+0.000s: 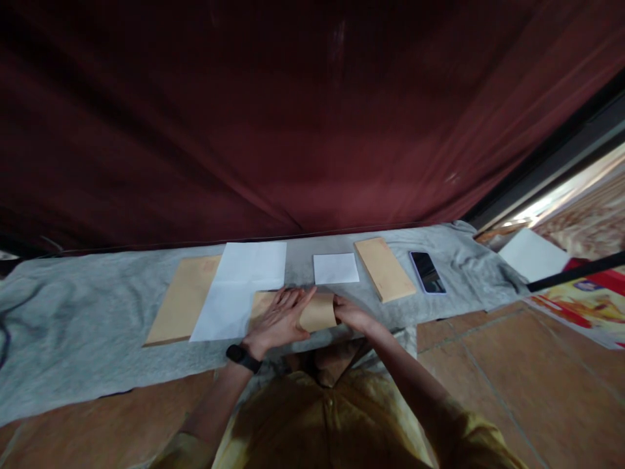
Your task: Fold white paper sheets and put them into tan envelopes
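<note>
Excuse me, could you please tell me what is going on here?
A person has the left hand spread flat on a brown envelope, while the right hand is at its right end, fingertips hidden. The envelope overlaps a large white sheet. Just beyond the hands lies a smaller white paper; farther right are a brown packet and a phone, all on a grey cloth.

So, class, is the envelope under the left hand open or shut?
The envelope looks open: the right hand appears to have its fingertips tucked inside one end.
</note>
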`<action>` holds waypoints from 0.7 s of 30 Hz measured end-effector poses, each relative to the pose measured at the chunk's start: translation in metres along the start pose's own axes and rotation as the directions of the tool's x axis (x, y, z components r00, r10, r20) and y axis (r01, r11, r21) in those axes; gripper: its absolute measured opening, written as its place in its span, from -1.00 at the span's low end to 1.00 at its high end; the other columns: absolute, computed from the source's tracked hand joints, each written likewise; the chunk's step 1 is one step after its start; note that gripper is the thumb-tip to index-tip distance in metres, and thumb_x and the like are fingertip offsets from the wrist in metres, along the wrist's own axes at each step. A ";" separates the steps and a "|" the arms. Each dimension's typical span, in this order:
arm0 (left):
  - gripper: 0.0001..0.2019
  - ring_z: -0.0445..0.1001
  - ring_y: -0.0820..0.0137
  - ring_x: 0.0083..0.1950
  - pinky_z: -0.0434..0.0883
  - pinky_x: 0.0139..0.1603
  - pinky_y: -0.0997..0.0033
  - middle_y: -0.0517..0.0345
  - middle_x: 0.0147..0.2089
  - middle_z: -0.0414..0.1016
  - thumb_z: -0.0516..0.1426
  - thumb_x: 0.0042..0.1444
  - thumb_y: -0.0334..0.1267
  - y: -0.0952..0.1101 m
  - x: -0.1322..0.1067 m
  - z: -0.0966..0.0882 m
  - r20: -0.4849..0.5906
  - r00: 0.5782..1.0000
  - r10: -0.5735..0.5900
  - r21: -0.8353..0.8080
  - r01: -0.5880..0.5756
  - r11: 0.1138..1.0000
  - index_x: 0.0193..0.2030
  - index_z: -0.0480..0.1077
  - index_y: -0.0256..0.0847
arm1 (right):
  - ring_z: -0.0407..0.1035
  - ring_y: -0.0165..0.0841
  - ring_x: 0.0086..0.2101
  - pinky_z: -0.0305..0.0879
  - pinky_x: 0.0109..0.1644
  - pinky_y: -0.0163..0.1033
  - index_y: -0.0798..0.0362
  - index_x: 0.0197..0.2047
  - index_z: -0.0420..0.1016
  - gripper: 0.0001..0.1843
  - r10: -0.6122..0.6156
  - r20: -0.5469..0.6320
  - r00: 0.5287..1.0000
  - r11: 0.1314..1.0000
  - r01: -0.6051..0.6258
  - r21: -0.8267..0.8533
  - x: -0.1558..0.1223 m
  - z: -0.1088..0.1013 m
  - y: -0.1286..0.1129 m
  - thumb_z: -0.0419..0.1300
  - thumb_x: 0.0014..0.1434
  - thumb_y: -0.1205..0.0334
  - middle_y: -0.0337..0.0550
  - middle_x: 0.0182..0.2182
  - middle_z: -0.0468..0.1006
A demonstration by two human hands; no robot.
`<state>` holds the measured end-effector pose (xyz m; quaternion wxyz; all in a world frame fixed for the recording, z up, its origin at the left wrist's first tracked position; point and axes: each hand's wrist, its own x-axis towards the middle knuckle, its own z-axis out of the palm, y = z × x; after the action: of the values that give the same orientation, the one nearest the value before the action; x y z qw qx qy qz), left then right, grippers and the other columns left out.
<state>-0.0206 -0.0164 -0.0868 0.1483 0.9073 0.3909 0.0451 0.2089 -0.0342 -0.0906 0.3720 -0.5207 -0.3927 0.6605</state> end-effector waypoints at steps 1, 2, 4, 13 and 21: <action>0.12 0.18 0.00 0.44 -0.07 0.48 -0.10 -0.09 0.42 0.24 0.29 -0.01 0.07 0.000 -0.001 -0.001 -0.006 1.000 -0.011 0.010 0.011 1.000 0.55 -0.29 0.00 | 0.46 -0.25 -0.31 0.34 -0.24 -0.18 0.10 -0.27 0.60 -0.78 -0.025 0.051 0.998 0.999 0.026 -0.023 0.000 -0.002 -0.001 0.26 -0.06 0.34 -0.11 -0.33 0.62; 0.11 0.17 -0.01 0.45 -0.07 0.48 -0.11 -0.10 0.42 0.23 0.29 0.00 0.07 -0.001 -0.001 -0.002 -0.012 1.000 -0.021 0.020 0.022 1.000 0.55 -0.29 -0.01 | 0.43 -0.30 -0.33 0.31 -0.26 -0.21 0.12 -0.27 0.59 -0.78 -0.053 0.093 0.994 0.998 0.057 -0.040 0.000 -0.004 -0.001 0.20 -0.02 0.35 -0.12 -0.34 0.61; 0.10 0.17 -0.02 0.44 -0.07 0.47 -0.13 -0.12 0.42 0.23 0.28 0.00 0.06 -0.001 -0.001 -0.004 -0.019 0.999 -0.046 0.031 0.046 0.998 0.55 -0.28 -0.03 | 0.40 -0.37 -0.37 0.27 -0.28 -0.25 0.14 -0.23 0.58 -0.75 -0.094 0.107 0.990 0.995 0.098 -0.032 0.002 -0.007 -0.001 0.12 0.03 0.38 -0.14 -0.35 0.59; 0.03 0.15 0.02 0.46 -0.14 0.49 -0.15 -0.06 0.41 0.23 0.24 0.00 -0.08 -0.002 -0.005 -0.032 0.038 0.996 -0.081 0.068 0.078 0.995 0.54 -0.22 0.01 | 0.44 -0.31 -0.28 0.36 -0.14 -0.23 0.06 -0.24 0.58 -0.85 -0.224 0.093 0.970 0.971 0.231 -0.066 0.009 -0.002 0.019 0.17 0.16 0.27 -0.19 -0.33 0.60; 0.05 0.02 0.05 0.52 -0.21 0.51 -0.12 -0.07 0.47 0.14 0.23 -0.06 -0.19 -0.016 -0.004 -0.035 0.091 0.987 -0.131 0.095 0.122 0.988 0.54 -0.22 -0.01 | 0.53 -0.26 -0.13 0.46 0.05 -0.11 -0.05 -0.09 0.60 -0.74 -0.325 0.074 0.943 0.895 0.332 -0.298 0.021 0.005 0.041 0.10 0.26 0.21 -0.21 -0.17 0.66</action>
<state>-0.0420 -0.0007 -0.0581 0.1292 0.8874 0.4417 -0.0260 0.1972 -0.0327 -0.1355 0.3885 -0.4910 -0.5766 0.5249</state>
